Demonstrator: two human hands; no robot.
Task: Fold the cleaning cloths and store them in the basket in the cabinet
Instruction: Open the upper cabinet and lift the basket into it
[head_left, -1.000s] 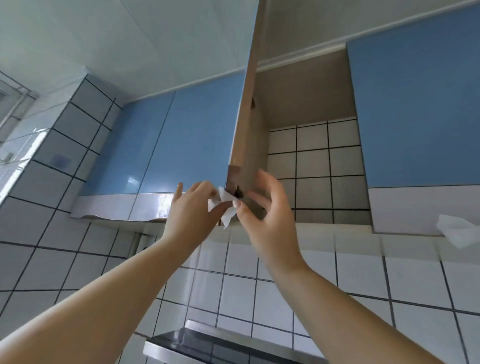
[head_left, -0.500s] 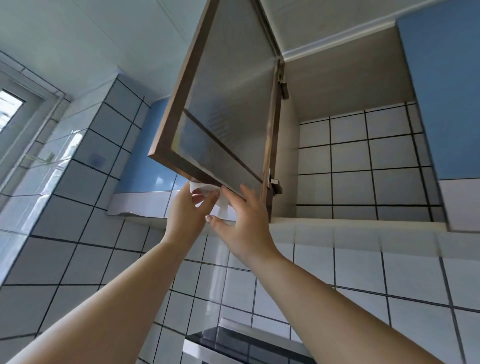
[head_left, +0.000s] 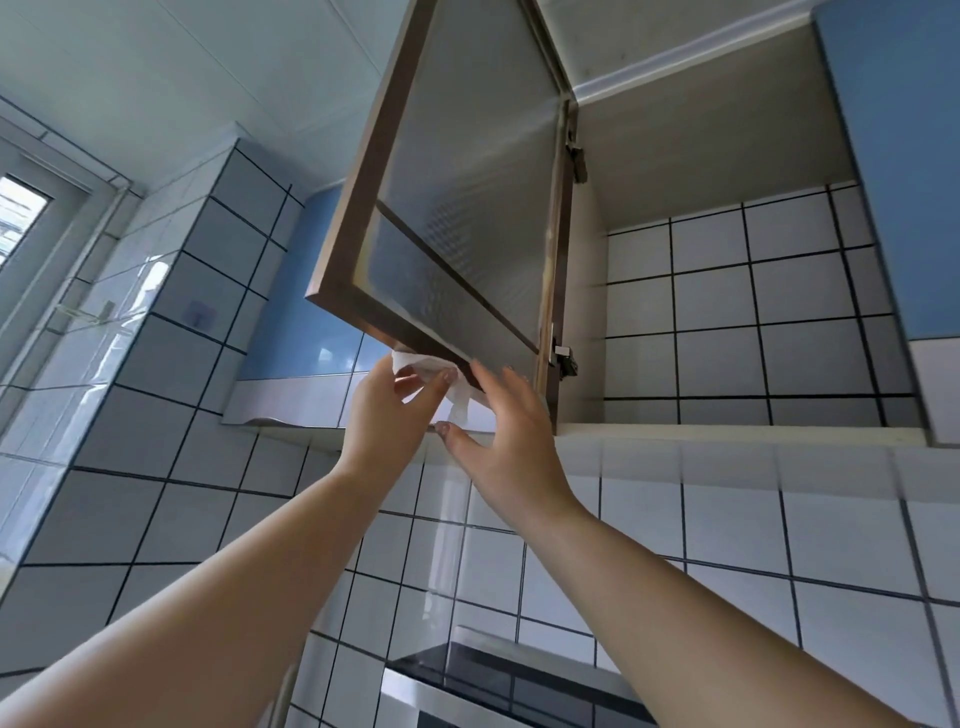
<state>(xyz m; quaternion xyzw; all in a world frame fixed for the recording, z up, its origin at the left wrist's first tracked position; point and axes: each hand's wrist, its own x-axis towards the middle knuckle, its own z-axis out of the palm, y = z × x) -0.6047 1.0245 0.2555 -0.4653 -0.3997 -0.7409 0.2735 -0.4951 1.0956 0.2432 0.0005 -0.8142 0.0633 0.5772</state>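
A white cleaning cloth (head_left: 431, 371) is bunched in my left hand (head_left: 387, 410), which grips it just under the bottom edge of the open cabinet door (head_left: 457, 208). My right hand (head_left: 501, 431) is beside it with fingers spread and nearly straight, fingertips near the door's lower edge and the cloth. The wall cabinet (head_left: 727, 312) stands open above, with a tiled back wall. No basket shows inside it from this low angle.
The frosted-glass door in its brown frame swings out overhead toward the left. Blue cabinet fronts (head_left: 311, 332) flank the opening on both sides. A range hood top (head_left: 498, 670) sits below. A window (head_left: 21, 218) is at the far left.
The view has tilted up and left, so the door now looms wider overhead. Both hands stay at the door's lower edge; the right hand's fingers have spread away from the cloth.
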